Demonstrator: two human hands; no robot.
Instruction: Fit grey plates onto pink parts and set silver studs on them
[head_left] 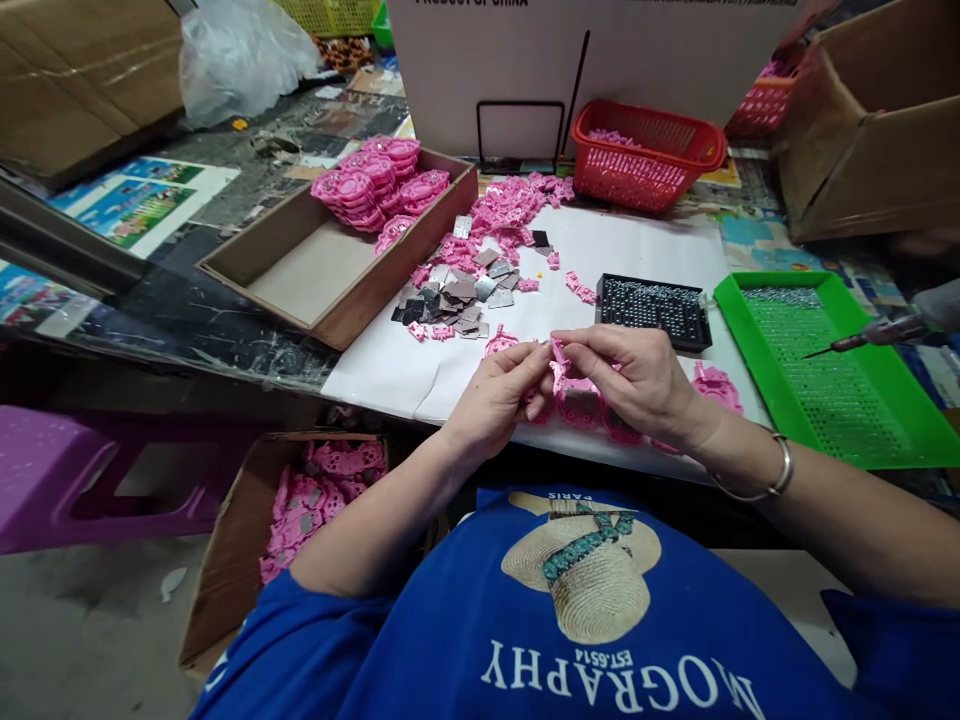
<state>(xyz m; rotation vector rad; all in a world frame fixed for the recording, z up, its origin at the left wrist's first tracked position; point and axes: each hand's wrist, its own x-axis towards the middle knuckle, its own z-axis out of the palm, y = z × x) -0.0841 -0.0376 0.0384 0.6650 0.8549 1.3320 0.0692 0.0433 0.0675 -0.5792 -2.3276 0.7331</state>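
Both hands meet near the front edge of the white sheet (450,375). Thumb and fingers of my left hand (511,385) pinch a small pink plastic part (558,362). From the other side my right hand (626,375) is closed on the same part; its exact shape is partly hidden by the fingers. Just under the hands lies a pink plastic housing with a grey metal plate (580,403). Another pink housing (716,388) sits to the right of my right hand, and one more (500,342) shows behind my left hand.
Beyond the hands lie piled metal plates (457,295) and small pink parts (510,205). A cardboard tray (337,310) stands left, a black screw tray (652,312) and green tray (832,285) right. A screwdriver bit (832,346) juts over the green tray. A red basket (649,165) stands behind.
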